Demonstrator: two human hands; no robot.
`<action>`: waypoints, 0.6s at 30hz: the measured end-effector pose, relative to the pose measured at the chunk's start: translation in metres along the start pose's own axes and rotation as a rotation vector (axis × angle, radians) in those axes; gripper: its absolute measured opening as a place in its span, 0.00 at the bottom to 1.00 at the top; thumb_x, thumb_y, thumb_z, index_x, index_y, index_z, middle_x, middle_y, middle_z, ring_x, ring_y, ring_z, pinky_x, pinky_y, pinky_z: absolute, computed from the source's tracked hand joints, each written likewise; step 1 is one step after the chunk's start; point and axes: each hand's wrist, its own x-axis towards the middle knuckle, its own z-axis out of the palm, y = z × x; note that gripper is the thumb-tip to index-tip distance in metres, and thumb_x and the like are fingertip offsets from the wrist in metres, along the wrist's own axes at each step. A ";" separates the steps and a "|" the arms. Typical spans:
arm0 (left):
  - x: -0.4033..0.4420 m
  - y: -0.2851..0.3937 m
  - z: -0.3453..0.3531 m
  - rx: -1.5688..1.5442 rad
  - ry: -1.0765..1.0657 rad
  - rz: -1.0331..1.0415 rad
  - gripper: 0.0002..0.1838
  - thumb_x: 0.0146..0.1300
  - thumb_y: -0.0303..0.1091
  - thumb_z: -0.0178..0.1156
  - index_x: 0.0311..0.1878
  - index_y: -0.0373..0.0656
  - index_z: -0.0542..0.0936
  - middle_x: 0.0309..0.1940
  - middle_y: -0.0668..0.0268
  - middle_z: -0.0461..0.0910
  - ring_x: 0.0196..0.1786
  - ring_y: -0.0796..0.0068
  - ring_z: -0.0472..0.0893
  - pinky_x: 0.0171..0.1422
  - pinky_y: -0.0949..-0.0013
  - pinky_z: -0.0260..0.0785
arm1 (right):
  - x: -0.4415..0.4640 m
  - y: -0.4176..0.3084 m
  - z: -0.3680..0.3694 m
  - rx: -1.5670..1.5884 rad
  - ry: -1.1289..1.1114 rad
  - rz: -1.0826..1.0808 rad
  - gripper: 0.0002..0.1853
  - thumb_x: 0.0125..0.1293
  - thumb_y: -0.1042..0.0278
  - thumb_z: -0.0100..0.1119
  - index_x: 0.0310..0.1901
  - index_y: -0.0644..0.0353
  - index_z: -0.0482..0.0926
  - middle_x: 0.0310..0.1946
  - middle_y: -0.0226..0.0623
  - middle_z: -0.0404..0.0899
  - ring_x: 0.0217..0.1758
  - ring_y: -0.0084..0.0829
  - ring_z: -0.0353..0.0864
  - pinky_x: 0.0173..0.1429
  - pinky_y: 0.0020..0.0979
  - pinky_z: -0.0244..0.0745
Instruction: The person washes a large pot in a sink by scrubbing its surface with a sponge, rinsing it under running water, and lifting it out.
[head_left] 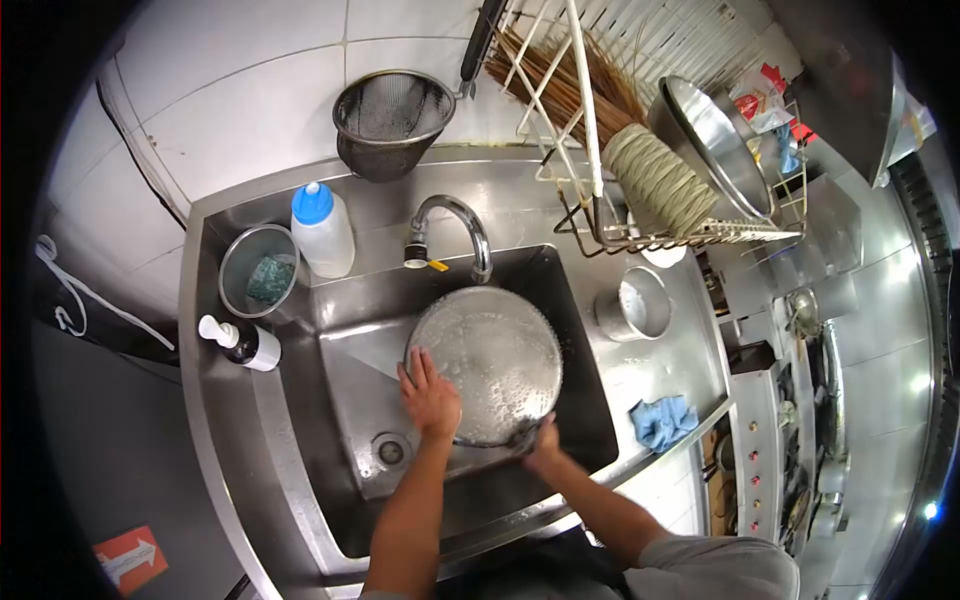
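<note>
Left of pan (487, 365), blurred arrow label (130, 560)

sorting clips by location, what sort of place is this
Probably a commercial kitchen's washing-up area, judging by the stainless-steel sink, the green scouring pad and the mesh strainer by the tiled wall.

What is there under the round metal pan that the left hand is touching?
Around the round metal pan, the sink and its drain show; what lies directly beneath the pan is covered.
</note>
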 end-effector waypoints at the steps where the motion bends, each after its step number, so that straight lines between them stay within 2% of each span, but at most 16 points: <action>1: -0.001 -0.004 -0.002 0.016 -0.010 -0.005 0.35 0.61 0.34 0.55 0.74 0.42 0.61 0.77 0.63 0.53 0.75 0.42 0.55 0.75 0.46 0.53 | -0.009 0.000 0.005 0.102 0.069 -0.025 0.44 0.68 0.31 0.49 0.70 0.65 0.62 0.62 0.46 0.74 0.62 0.48 0.75 0.63 0.47 0.73; 3: -0.001 0.000 0.003 -0.007 0.087 0.023 0.36 0.62 0.35 0.54 0.74 0.42 0.60 0.77 0.63 0.53 0.75 0.43 0.55 0.76 0.46 0.53 | 0.074 -0.027 -0.010 -0.481 0.187 -0.287 0.44 0.66 0.35 0.54 0.69 0.66 0.63 0.61 0.52 0.75 0.62 0.48 0.76 0.66 0.44 0.70; 4: -0.002 -0.001 0.008 0.008 0.070 0.005 0.36 0.62 0.36 0.54 0.74 0.42 0.60 0.77 0.63 0.54 0.76 0.43 0.54 0.77 0.46 0.51 | 0.039 -0.068 0.023 -0.769 0.312 -0.472 0.39 0.65 0.37 0.57 0.67 0.62 0.68 0.60 0.53 0.75 0.65 0.48 0.73 0.66 0.42 0.69; 5: -0.004 0.000 0.014 0.009 0.061 -0.034 0.36 0.62 0.36 0.54 0.74 0.42 0.60 0.77 0.63 0.54 0.76 0.43 0.54 0.77 0.46 0.51 | 0.054 -0.090 0.037 -1.072 0.354 -0.562 0.45 0.62 0.31 0.54 0.67 0.65 0.67 0.57 0.60 0.76 0.61 0.56 0.76 0.64 0.48 0.70; 6: -0.004 -0.004 0.022 -0.004 0.070 -0.010 0.35 0.62 0.36 0.54 0.74 0.43 0.60 0.76 0.63 0.55 0.76 0.44 0.54 0.77 0.46 0.51 | 0.061 -0.113 0.058 -1.181 0.315 -0.636 0.43 0.62 0.30 0.53 0.64 0.64 0.70 0.54 0.59 0.78 0.58 0.57 0.77 0.62 0.48 0.71; 8: -0.004 -0.009 0.019 -0.057 0.094 0.000 0.35 0.61 0.36 0.53 0.73 0.43 0.62 0.75 0.62 0.58 0.77 0.46 0.53 0.77 0.47 0.50 | 0.071 -0.147 0.117 -1.365 0.197 -0.843 0.41 0.62 0.28 0.52 0.58 0.63 0.76 0.48 0.55 0.81 0.54 0.56 0.80 0.59 0.49 0.72; 9: -0.004 -0.010 0.015 -0.036 0.112 -0.077 0.35 0.61 0.36 0.53 0.73 0.43 0.62 0.75 0.62 0.58 0.77 0.46 0.53 0.77 0.47 0.50 | 0.076 -0.153 0.149 -1.432 0.134 -0.961 0.40 0.61 0.28 0.52 0.54 0.62 0.79 0.46 0.53 0.82 0.52 0.55 0.81 0.58 0.49 0.73; 11: -0.006 -0.014 0.013 0.070 0.089 0.130 0.30 0.60 0.33 0.53 0.69 0.42 0.67 0.71 0.62 0.63 0.75 0.51 0.57 0.74 0.47 0.53 | 0.074 -0.154 0.216 -1.572 -0.096 -1.118 0.37 0.63 0.30 0.52 0.49 0.62 0.82 0.47 0.49 0.82 0.52 0.52 0.81 0.56 0.48 0.74; 12: -0.007 -0.016 0.013 0.074 0.085 0.068 0.30 0.60 0.33 0.53 0.69 0.42 0.67 0.71 0.62 0.63 0.75 0.51 0.57 0.74 0.47 0.53 | 0.063 -0.142 0.241 -1.604 -0.210 -1.298 0.35 0.63 0.31 0.53 0.49 0.61 0.82 0.47 0.48 0.82 0.51 0.51 0.82 0.55 0.47 0.75; 13: -0.009 -0.019 0.013 -0.062 0.169 0.070 0.28 0.59 0.29 0.53 0.65 0.41 0.69 0.67 0.61 0.66 0.72 0.52 0.61 0.72 0.49 0.55 | 0.046 -0.123 0.258 -1.619 -0.330 -1.474 0.33 0.64 0.33 0.54 0.49 0.60 0.83 0.48 0.47 0.81 0.50 0.51 0.82 0.54 0.46 0.76; 14: -0.010 -0.025 0.014 -0.195 0.258 0.077 0.25 0.58 0.24 0.52 0.62 0.40 0.72 0.63 0.60 0.70 0.69 0.53 0.66 0.70 0.50 0.58 | 0.031 -0.102 0.267 -1.601 -0.529 -1.505 0.30 0.63 0.35 0.56 0.50 0.57 0.83 0.49 0.45 0.80 0.52 0.48 0.81 0.57 0.48 0.74; 15: -0.009 -0.037 0.022 -0.339 0.432 -0.075 0.24 0.58 0.19 0.51 0.59 0.39 0.72 0.59 0.58 0.71 0.64 0.53 0.69 0.67 0.52 0.61 | 0.017 -0.080 0.270 -1.574 -0.722 -1.525 0.28 0.63 0.38 0.58 0.50 0.54 0.83 0.50 0.43 0.79 0.54 0.46 0.80 0.60 0.49 0.71; 16: -0.007 -0.054 0.033 -0.479 0.609 -0.218 0.23 0.57 0.15 0.49 0.57 0.38 0.73 0.55 0.56 0.73 0.59 0.53 0.72 0.63 0.55 0.65 | 0.010 -0.052 0.263 -1.582 -0.935 -1.724 0.25 0.61 0.40 0.60 0.49 0.53 0.83 0.51 0.41 0.78 0.57 0.43 0.77 0.64 0.53 0.66; 17: -0.005 -0.074 0.044 -0.521 0.842 -0.497 0.23 0.57 0.13 0.48 0.56 0.37 0.72 0.52 0.54 0.73 0.56 0.54 0.74 0.60 0.59 0.67 | 0.001 -0.024 0.252 -1.558 -1.151 -1.924 0.24 0.60 0.42 0.62 0.49 0.51 0.83 0.52 0.39 0.78 0.60 0.40 0.75 0.68 0.56 0.60; 18: -0.008 -0.099 0.053 -0.549 1.073 -0.784 0.22 0.57 0.12 0.48 0.56 0.36 0.72 0.50 0.52 0.74 0.53 0.55 0.76 0.58 0.64 0.69 | -0.023 0.001 0.229 -1.483 -1.273 -1.882 0.17 0.54 0.51 0.67 0.43 0.48 0.84 0.49 0.32 0.77 0.60 0.35 0.72 0.71 0.54 0.55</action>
